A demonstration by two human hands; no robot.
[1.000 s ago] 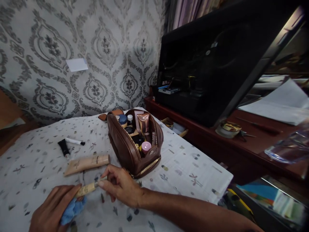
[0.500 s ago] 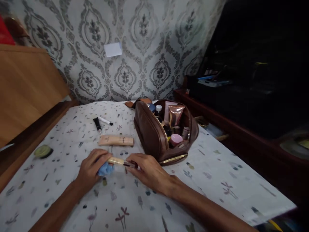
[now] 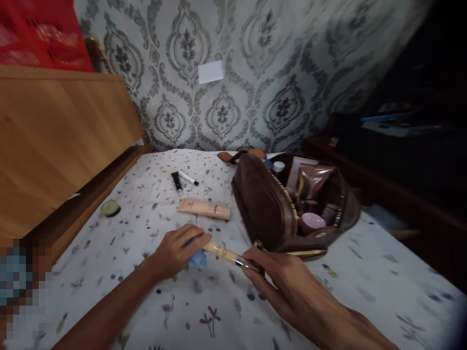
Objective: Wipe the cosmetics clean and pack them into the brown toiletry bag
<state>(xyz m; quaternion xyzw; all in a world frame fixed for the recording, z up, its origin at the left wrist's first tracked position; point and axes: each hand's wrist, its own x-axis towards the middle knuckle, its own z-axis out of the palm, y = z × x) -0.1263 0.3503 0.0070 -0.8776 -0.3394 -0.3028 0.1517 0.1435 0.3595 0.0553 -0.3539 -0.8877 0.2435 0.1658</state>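
Note:
A makeup brush [image 3: 223, 251] with a pale yellow handle and a silver collar is held level between both hands, above the patterned cloth. My left hand [image 3: 182, 248] is closed round the handle end, and a crumpled blue cloth or wipe [image 3: 197, 259] pokes out beneath its fingers. At the collar end, my right hand [image 3: 277, 279] pinches the brush between thumb and fingers, hiding most of the bristles. Just behind the right hand stands an unzipped brown cosmetic bag [image 3: 259, 204], filled with a rose-gold tube [image 3: 314, 180], a pink-lidded jar [image 3: 312, 221] and other items.
Beyond my hands, a beige tube [image 3: 204, 209] lies near a small black tube [image 3: 176, 182] and a white pen-like stick [image 3: 188, 177]. A green-topped round pot [image 3: 110, 208] sits on the left. A wooden cabinet [image 3: 65, 150] borders the left side; a patterned wall [image 3: 233, 73] rises behind.
The view has swung left, so everything appears further right. Both hands still hold the brush, which now slants down more toward the right hand.

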